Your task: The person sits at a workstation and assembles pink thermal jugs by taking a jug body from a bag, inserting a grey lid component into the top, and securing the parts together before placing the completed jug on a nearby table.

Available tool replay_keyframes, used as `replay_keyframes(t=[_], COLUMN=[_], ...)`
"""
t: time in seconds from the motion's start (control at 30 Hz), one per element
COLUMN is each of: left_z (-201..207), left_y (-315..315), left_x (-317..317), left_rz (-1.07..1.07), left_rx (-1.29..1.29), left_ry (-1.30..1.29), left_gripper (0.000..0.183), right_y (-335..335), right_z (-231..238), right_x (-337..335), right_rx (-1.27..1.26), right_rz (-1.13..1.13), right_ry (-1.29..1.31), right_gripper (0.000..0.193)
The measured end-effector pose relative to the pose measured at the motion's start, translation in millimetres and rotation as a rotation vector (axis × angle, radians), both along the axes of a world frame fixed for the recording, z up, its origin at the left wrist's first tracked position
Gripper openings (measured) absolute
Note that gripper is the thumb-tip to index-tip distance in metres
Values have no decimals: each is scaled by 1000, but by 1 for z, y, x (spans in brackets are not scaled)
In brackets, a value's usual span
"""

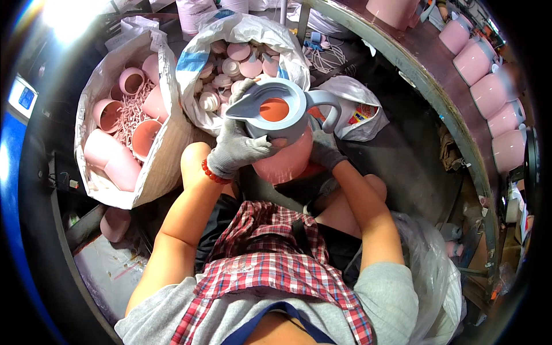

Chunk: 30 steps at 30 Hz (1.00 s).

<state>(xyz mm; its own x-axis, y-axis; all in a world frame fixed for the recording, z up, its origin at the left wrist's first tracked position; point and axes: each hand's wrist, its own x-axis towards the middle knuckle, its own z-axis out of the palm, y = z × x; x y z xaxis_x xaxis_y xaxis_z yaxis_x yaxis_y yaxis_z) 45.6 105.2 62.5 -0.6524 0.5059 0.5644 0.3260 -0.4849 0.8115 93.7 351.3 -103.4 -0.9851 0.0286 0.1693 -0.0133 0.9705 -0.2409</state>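
In front of my chest, above my knees, is a jug with a glossy pink body [283, 165] and a blue-grey top [294, 96]. The top has a spout pointing left and a curved handle [330, 103] at the right. Through its open mouth the orange-pink inside shows. My left hand [238, 148], in a grey glove, is wrapped round the spout side, its thumb across the front below the rim. My right hand [325, 148], also gloved, grips the pink body from the right, under the handle. Most of the right hand's fingers are hidden behind the jug.
A white sack [167, 69] at left holds pink jug bodies and moulded scraps. Another sack [287, 34] behind the jug contains pink and white lids. Beside it lies a smaller plastic bag [339, 87]. Finished-looking jugs [474, 60] line a curved-looking bench [425, 54] at right.
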Motion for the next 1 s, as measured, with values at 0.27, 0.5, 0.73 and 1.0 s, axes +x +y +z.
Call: replay_keyframes(t=[0.27,0.5,0.73,1.0], left_z=[-38,-58,-95,-75], left_y=[60,60,33,-2], left_x=[-27,-47,-50,-23], left_rz=[-97,-66,84,155], left_rx=[-56,-215,-397,-396], left_ry=[100,165,431,224], left_gripper=[105,114,125,109], right_y=[123,-34,-61,-44], right_z=[134,313,201,215], right_x=[52,48,-3,17], right_rx=[-364,-626,241,-828], right_rz=[-316,378,143,73], right_ry=[412,764,404,470], right_gripper=[70,57,69,57])
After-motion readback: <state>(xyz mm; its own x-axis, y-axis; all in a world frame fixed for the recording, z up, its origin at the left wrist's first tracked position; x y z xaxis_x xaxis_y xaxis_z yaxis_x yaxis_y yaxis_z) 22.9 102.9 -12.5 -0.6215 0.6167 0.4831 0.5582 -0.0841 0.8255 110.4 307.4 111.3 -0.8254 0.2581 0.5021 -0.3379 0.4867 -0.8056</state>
